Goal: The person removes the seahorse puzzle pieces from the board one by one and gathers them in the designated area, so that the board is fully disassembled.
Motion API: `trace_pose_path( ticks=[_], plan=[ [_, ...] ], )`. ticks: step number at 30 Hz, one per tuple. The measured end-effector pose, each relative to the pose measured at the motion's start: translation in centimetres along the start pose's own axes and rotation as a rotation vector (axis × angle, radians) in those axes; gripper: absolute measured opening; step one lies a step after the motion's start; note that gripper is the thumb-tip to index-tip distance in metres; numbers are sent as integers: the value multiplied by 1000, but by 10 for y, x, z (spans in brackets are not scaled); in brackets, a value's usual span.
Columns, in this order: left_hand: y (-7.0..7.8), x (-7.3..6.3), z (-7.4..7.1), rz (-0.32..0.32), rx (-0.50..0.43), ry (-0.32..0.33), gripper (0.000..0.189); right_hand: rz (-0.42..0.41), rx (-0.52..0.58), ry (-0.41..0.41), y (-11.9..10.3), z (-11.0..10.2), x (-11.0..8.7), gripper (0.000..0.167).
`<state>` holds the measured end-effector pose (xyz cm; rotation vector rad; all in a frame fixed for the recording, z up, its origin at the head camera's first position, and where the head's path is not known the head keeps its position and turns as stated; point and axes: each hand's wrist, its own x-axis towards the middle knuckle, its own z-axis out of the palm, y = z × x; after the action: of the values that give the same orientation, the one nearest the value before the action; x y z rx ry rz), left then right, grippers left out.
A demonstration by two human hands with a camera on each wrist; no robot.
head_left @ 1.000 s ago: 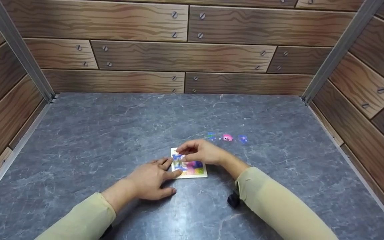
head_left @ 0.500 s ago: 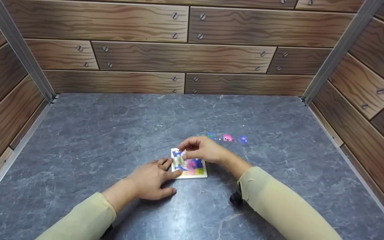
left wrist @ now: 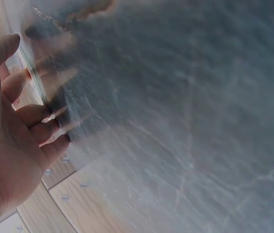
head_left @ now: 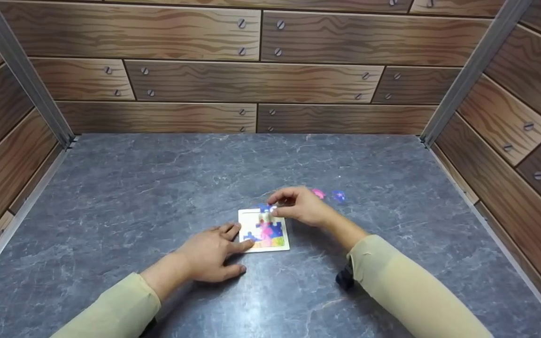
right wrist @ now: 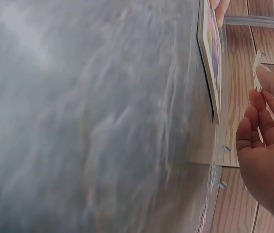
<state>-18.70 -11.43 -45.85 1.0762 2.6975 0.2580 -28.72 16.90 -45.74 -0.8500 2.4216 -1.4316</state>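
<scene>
A small jigsaw puzzle board (head_left: 248,219) with a pale frame lies on the grey table; fitted pink, blue and yellow pieces cover its lower and right parts, while its upper left shows bare backing. Between thumb and fingertips, my right hand (head_left: 305,207) pinches a blue and white puzzle piece (head_left: 265,208) at the board's top edge. In the right wrist view that puzzle piece (right wrist: 257,70) is held edge-on, apart from the board. My left hand (head_left: 208,256) lies flat with spread fingers, its fingertips touching the board's left side and lower left corner.
Beyond my right hand lie a loose pink piece (head_left: 318,193) and a blue piece with a star (head_left: 339,195). Wood-patterned walls (head_left: 195,82) enclose the table at the back and sides.
My right hand has raised the blue and white piece off the board's left part and carried it right. A loose green-blue piece is now hidden behind that hand. My left hand stays put.
</scene>
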Motion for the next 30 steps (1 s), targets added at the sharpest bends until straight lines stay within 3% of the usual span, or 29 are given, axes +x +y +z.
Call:
trace_pose_path(
  ticks=[15,30],
  plan=[
    [0,-2,2,6,-2,19,63,37,-51,98,15,-26,-20,26],
    [0,-2,2,28,2,34,62,61,-127,131,29,-44,-40,25]
  ],
)
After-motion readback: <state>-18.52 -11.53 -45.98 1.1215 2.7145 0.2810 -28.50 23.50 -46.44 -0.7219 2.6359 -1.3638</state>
